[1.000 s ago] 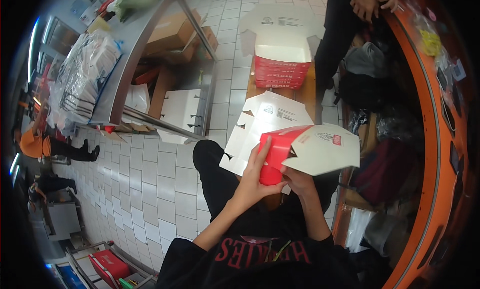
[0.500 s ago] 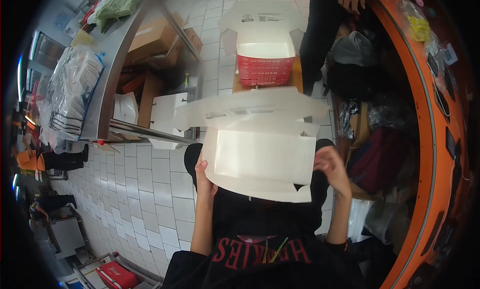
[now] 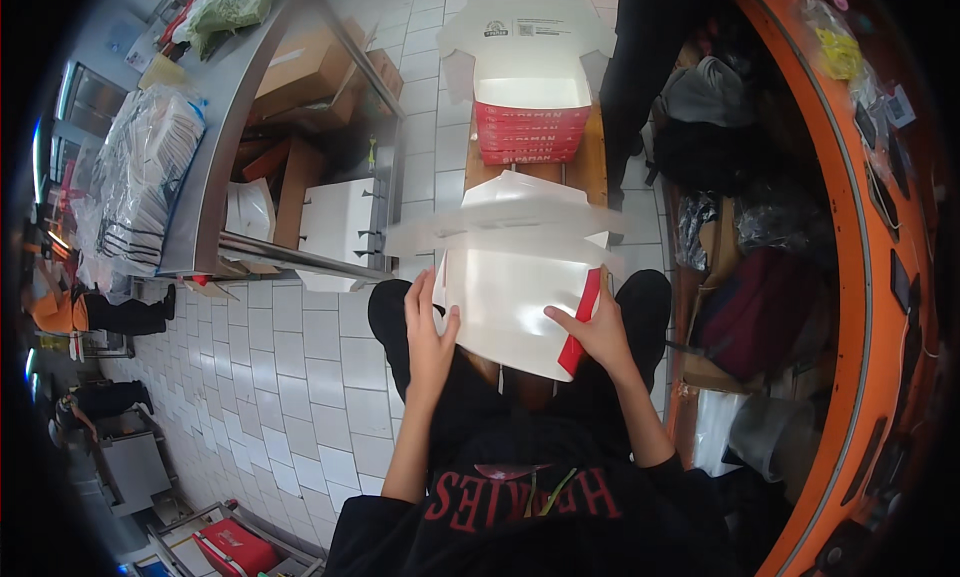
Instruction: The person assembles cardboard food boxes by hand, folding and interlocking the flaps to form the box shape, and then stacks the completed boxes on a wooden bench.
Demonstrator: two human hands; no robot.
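A partly folded cardboard food box (image 3: 515, 297), white inside, lies over my lap. Its far flap is smeared by motion, and the right side wall stands up, showing a red outer face. My left hand (image 3: 430, 332) grips the box's left edge, thumb on the near side and fingers beyond it. At the right wall, my right hand (image 3: 597, 329) pinches the red panel, thumb inside and fingers behind. Farther ahead stands a stack of folded red boxes (image 3: 530, 135), the top one with its white lid raised. Another white cardboard piece (image 3: 520, 187) shows just beyond the box in my hands.
The stack rests on a wooden bench (image 3: 592, 167). At left is a metal table (image 3: 215, 192) with cartons (image 3: 305, 72) below it. An orange-edged counter (image 3: 845, 167) curves along the right, with bags (image 3: 755, 312) underneath. A person in dark trousers (image 3: 640, 67) stands beside the stack.
The box has come lower and its right wall has folded up. My right hand has moved in from beside it onto that wall. The other person's hands have left the view.
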